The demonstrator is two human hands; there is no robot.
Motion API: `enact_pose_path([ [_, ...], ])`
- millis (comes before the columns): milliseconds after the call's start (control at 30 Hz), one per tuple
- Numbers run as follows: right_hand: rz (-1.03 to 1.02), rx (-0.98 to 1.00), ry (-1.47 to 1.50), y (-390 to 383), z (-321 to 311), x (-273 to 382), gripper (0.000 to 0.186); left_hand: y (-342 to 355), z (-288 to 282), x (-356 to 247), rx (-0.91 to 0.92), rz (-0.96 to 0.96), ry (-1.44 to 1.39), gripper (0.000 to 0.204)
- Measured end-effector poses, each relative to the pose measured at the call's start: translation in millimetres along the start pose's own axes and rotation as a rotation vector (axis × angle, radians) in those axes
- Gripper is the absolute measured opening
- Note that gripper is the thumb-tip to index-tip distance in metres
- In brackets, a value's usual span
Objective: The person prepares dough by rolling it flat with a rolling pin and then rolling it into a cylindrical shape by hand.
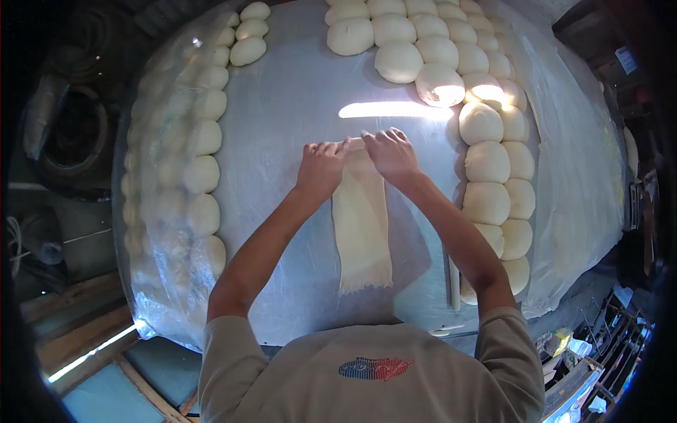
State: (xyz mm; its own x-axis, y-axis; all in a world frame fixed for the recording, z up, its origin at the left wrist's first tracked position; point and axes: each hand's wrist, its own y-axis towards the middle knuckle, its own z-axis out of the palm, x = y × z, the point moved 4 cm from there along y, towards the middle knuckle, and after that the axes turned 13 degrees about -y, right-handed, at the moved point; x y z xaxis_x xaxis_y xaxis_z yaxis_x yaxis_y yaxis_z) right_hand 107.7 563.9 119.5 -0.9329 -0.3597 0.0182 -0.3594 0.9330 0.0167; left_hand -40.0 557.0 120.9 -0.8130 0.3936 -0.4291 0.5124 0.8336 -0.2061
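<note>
A long, flat strip of dough lies on the metal tabletop, running from my hands back toward me. Its near end is ragged and fringed. At the strip's far end, my left hand has its fingers curled over the left corner. My right hand is closed in the same way at the right corner. Between them a narrow rolled or folded edge of dough shows. The fingertips are partly hidden under the knuckles.
Round dough balls stand in rows on the right and far right. More dough balls line the left side, partly under clear plastic sheeting. Another plastic sheet covers the right edge. A thin rod lies beside my right forearm.
</note>
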Motion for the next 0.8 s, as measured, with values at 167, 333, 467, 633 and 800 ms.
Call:
enact_pose_path([
  [167, -0.020, -0.441, -0.166, -42, 27, 24, 0.033, -42, 29, -7, -0.525, 0.223, 0.337, 0.044],
  [333, -0.053, -0.383, 0.092, -100, 30, 40, 0.034, -78, 52, -17, -0.246, 0.221, -0.141, 0.037],
  [467, 0.015, -0.018, 0.219, -95, 6, 37, 0.043, -72, 22, -34, 0.216, -0.067, -0.129, 0.041],
  [633, -0.053, -0.270, 0.053, -101, 20, 56, 0.061, -88, 64, -20, -0.391, 0.054, 0.100, 0.067],
  [800, -0.010, -0.193, 0.077, -187, 34, 77, 0.060, -151, 92, -40, -0.009, 0.022, -0.097, 0.079],
])
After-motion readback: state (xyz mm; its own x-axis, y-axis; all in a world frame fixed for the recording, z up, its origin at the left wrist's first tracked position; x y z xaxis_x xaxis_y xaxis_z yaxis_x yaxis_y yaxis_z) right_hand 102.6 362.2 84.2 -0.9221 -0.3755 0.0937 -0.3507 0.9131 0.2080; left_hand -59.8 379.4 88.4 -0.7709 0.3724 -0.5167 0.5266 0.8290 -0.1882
